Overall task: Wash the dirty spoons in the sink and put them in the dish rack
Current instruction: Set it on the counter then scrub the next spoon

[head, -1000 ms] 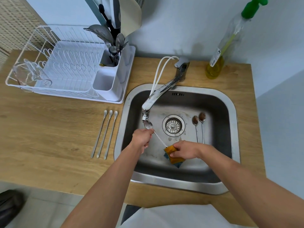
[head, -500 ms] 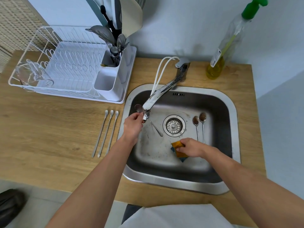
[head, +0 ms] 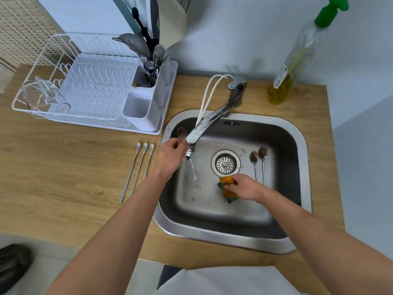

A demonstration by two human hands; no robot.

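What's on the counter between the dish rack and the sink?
In the head view, three long spoons lie side by side on the wooden counter, in front of the dish rack and left of the sink.

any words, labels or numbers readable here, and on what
Nothing can be read.
Bottle label: print is there, too small and blurred.
Measuring cup in the dish rack: faint markings near its rim, unreadable.

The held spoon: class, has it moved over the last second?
Yes. The spoon went from under the tap spout up and left, beside it.
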